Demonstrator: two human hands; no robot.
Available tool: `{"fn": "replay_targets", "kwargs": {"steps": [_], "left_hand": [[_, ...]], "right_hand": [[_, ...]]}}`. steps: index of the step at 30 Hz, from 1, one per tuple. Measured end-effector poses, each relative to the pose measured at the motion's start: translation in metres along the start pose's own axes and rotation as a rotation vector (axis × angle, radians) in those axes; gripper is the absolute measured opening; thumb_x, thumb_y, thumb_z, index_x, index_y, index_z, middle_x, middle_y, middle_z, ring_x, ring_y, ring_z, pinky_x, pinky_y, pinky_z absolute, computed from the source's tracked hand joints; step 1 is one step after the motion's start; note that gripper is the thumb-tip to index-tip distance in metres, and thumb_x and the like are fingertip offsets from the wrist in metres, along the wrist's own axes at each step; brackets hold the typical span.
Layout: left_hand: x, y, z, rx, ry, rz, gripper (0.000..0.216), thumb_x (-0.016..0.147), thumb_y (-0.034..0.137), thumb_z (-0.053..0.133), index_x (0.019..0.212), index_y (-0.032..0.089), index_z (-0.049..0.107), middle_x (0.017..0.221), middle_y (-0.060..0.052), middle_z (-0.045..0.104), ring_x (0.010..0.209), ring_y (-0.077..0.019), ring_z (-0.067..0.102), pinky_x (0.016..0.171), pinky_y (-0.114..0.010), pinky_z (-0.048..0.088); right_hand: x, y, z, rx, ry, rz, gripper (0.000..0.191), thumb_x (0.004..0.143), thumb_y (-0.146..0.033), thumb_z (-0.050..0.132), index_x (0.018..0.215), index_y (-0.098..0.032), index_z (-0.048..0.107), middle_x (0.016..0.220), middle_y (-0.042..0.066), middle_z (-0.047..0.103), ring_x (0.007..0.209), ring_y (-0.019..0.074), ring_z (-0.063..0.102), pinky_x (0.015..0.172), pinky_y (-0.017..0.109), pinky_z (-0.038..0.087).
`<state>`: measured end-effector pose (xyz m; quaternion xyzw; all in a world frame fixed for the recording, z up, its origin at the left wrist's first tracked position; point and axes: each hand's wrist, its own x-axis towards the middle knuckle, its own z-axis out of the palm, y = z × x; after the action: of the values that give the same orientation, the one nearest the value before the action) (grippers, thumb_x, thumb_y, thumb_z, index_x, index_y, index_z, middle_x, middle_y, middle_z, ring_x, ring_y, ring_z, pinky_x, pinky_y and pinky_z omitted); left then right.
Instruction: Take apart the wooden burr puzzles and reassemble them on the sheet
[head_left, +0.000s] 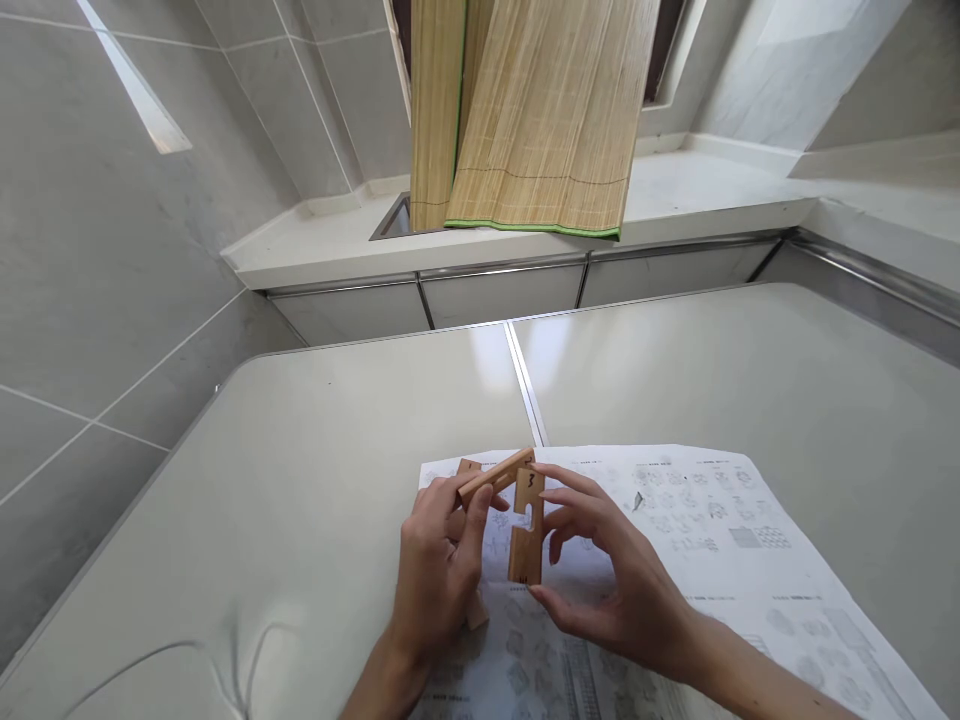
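Note:
My left hand (442,550) pinches a narrow wooden puzzle piece (495,477), tilted up to the right and marked near its upper end. In my right hand (600,555), thumb and fingertips hold the two ends of a flat wooden puzzle piece (527,550), upright, with a notch cut in its side and a 3 written at the top. The two pieces meet or overlap near their top ends; whether they touch I cannot tell. Behind my left fingers shows another wooden piece (470,466) marked 1, and a wooden end (476,610) pokes out below that hand.
Under my hands lies a large printed sheet (720,560) with small diagrams. It rests on a pale folding table (352,430) with a metal seam (525,385). A thin cable (240,690) is at lower left. Beyond stand a white counter (705,195) and a hanging bamboo blind (547,120).

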<state>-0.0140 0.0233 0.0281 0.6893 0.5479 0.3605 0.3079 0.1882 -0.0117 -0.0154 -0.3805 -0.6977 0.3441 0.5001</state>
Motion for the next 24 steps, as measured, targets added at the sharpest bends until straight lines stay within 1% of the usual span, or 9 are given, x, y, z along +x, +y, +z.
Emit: {"fn": "replay_targets", "kwargs": {"steps": [2,4,9,11,15,17,20,24], "left_hand": [[0.001,0.002,0.001,-0.094,-0.032,-0.066,0.031,0.106,0.041,0.052,0.128,0.03,0.07,0.103,-0.002,0.076,0.096,-0.0205,0.068,0.078,-0.029,0.053],[0.001,0.004,0.002,-0.173,-0.074,-0.123,0.034,0.105,0.045,0.053,0.128,0.029,0.071,0.105,-0.003,0.076,0.093,-0.02,0.07,0.075,-0.027,0.053],[-0.002,0.008,0.003,-0.222,-0.143,-0.185,0.041,0.104,0.05,0.052,0.134,0.027,0.069,0.099,-0.002,0.073,0.088,-0.0194,0.069,0.074,-0.026,0.052],[-0.003,0.009,0.004,-0.225,-0.148,-0.207,0.043,0.104,0.051,0.052,0.134,0.026,0.069,0.095,-0.002,0.073,0.086,-0.019,0.068,0.073,-0.025,0.051],[-0.002,0.011,0.004,-0.234,-0.144,-0.246,0.049,0.101,0.055,0.053,0.132,0.022,0.072,0.089,-0.002,0.074,0.074,-0.017,0.063,0.065,-0.024,0.049],[-0.002,0.012,0.004,-0.238,-0.142,-0.25,0.049,0.1,0.056,0.055,0.13,0.021,0.073,0.086,-0.002,0.074,0.074,-0.018,0.063,0.066,-0.025,0.05],[-0.001,0.012,0.004,-0.231,-0.141,-0.247,0.047,0.098,0.056,0.059,0.126,0.022,0.076,0.079,-0.001,0.074,0.077,-0.0199,0.067,0.068,-0.026,0.053],[-0.001,0.012,0.003,-0.224,-0.111,-0.259,0.042,0.095,0.053,0.064,0.12,0.023,0.079,0.079,-0.001,0.076,0.072,-0.0192,0.068,0.062,-0.026,0.054]], "right_hand": [[-0.001,0.0,0.001,0.034,-0.01,-0.023,0.076,0.083,-0.01,0.074,0.148,-0.03,0.042,0.161,0.018,0.038,0.087,0.0192,0.074,0.068,0.037,0.066],[-0.003,0.0,0.002,0.043,-0.034,-0.043,0.078,0.082,-0.009,0.073,0.15,-0.03,0.04,0.163,0.019,0.036,0.085,0.0178,0.074,0.064,0.035,0.066],[-0.004,-0.002,0.001,-0.006,-0.068,-0.073,0.078,0.08,-0.006,0.071,0.148,-0.029,0.041,0.161,0.018,0.042,0.088,0.0185,0.074,0.061,0.032,0.065],[-0.004,-0.003,0.0,-0.026,-0.072,-0.079,0.077,0.08,-0.005,0.07,0.148,-0.029,0.042,0.161,0.018,0.043,0.088,0.0185,0.075,0.061,0.032,0.065],[-0.004,-0.002,-0.001,-0.03,-0.089,-0.076,0.077,0.08,-0.008,0.07,0.148,-0.029,0.041,0.163,0.018,0.041,0.086,0.0176,0.076,0.059,0.03,0.064],[-0.003,-0.002,-0.002,-0.038,-0.109,-0.062,0.078,0.08,-0.009,0.071,0.148,-0.03,0.04,0.164,0.017,0.041,0.087,0.018,0.076,0.06,0.03,0.064],[-0.003,-0.003,-0.004,-0.083,-0.14,-0.039,0.08,0.079,-0.011,0.071,0.149,-0.031,0.037,0.163,0.017,0.042,0.089,0.0202,0.077,0.062,0.033,0.065],[-0.005,-0.004,-0.005,-0.14,-0.159,-0.035,0.081,0.081,-0.012,0.071,0.15,-0.033,0.034,0.162,0.017,0.044,0.087,0.0222,0.077,0.064,0.038,0.065]]}}
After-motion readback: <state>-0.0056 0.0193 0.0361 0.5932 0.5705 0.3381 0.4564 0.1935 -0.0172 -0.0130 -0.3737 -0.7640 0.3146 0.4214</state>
